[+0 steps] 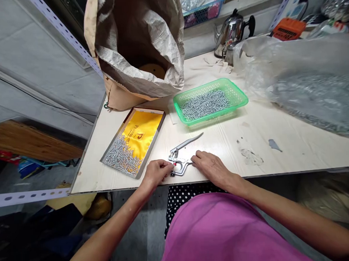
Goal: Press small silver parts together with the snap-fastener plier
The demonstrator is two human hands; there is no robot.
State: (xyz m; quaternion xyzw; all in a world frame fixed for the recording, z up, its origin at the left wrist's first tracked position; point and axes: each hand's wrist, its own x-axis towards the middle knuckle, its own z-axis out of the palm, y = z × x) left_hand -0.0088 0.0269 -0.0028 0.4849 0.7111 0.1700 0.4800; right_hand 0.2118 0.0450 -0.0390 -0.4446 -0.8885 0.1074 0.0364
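Note:
A pair of grey metal snap-fastener pliers (pixel 181 168) lies near the table's front edge, its upper handle raised and a spring and a red bit showing at its jaws. With fingertips pinched together, my left hand (pixel 157 172) is at the jaw end; whatever it pinches is too small to make out. My right hand (pixel 210 165) has its fingers closed on the end of the lower handle. Left of the pliers, a shallow box (pixel 149 159) with yellow cloth (pixel 142 126) holds many small metal pins (pixel 121 158). Similar metal pieces (pixel 205 104) fill the green plastic basket (pixel 237 94) behind.
A large open paper sack (pixel 163 33) stands at the back left. At the right lies a clear plastic bag (pixel 315 88) of metal pieces. A steel kettle (pixel 230 32), an orange box (pixel 289 28) and a blue basket (pixel 203 14) are at the back. A grey scrap (pixel 275 145) lies on the table (pixel 304 151).

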